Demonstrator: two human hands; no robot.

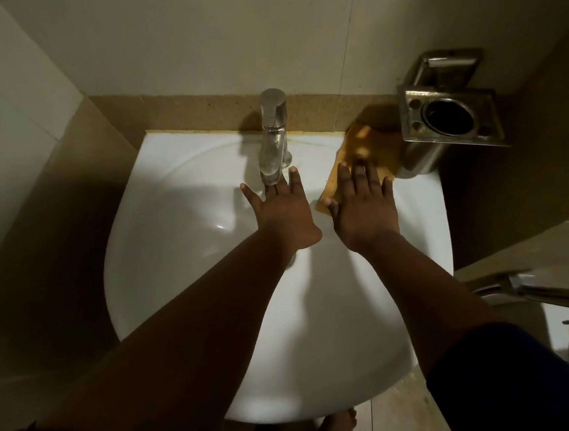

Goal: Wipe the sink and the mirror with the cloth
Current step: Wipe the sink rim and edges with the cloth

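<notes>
Sink-wiping step judged in hand: the yellow cloth [360, 160] is pressed flat on the sink [168, 274] back-right rim by the flat-fingered right hand [363, 208], the left hand [280, 208] is spread empty below the tap [273, 135], so strokes across the basin are called for next, mirror unseen.

Yellow cloth [360, 153] lies flat (slightly rumpled) on the white sink's [168, 274] back-right rim.
</notes>
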